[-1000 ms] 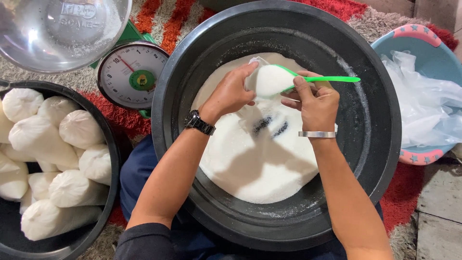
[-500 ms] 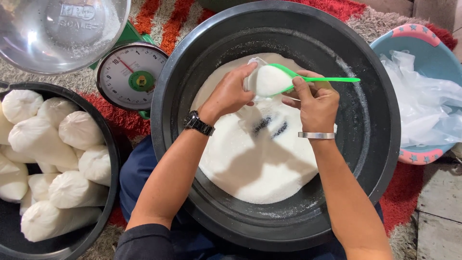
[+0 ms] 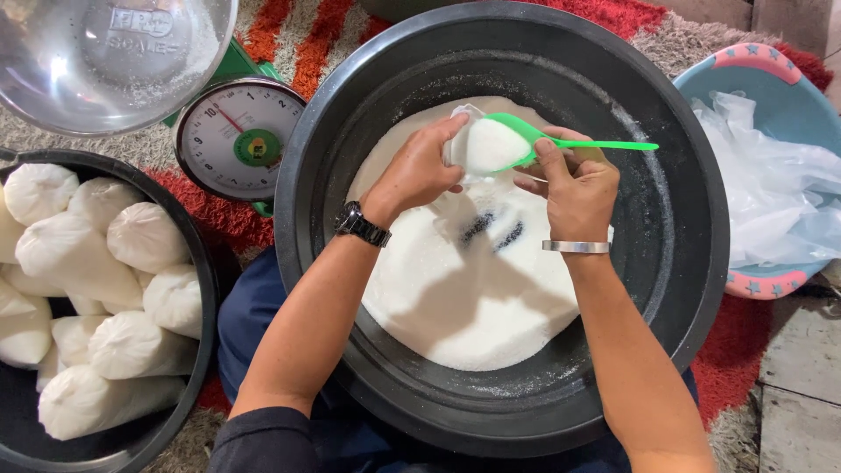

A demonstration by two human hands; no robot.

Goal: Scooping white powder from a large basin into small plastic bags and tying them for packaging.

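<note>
A big black tub (image 3: 674, 263) sits between my knees with a heap of white granules (image 3: 473, 289) in it. My left hand (image 3: 420, 171) pinches the mouth of a clear plastic bag (image 3: 491, 229) that hangs over the heap, partly filled. My right hand (image 3: 574, 184) grips a green plastic scoop (image 3: 526, 136) heaped with white granules, held at the bag's opening. A black watch is on my left wrist and a silver bangle on my right.
A black basin (image 3: 203, 289) at left holds several filled, tied white bags (image 3: 131, 342). A green dial scale (image 3: 236, 136) with a clear bowl (image 3: 105, 52) stands at upper left. A blue basin (image 3: 780, 83) with empty plastic bags is at right. A red and grey rug lies beneath.
The scoop has tipped slightly toward the bag's mouth. Both hands stay in nearly the same place.
</note>
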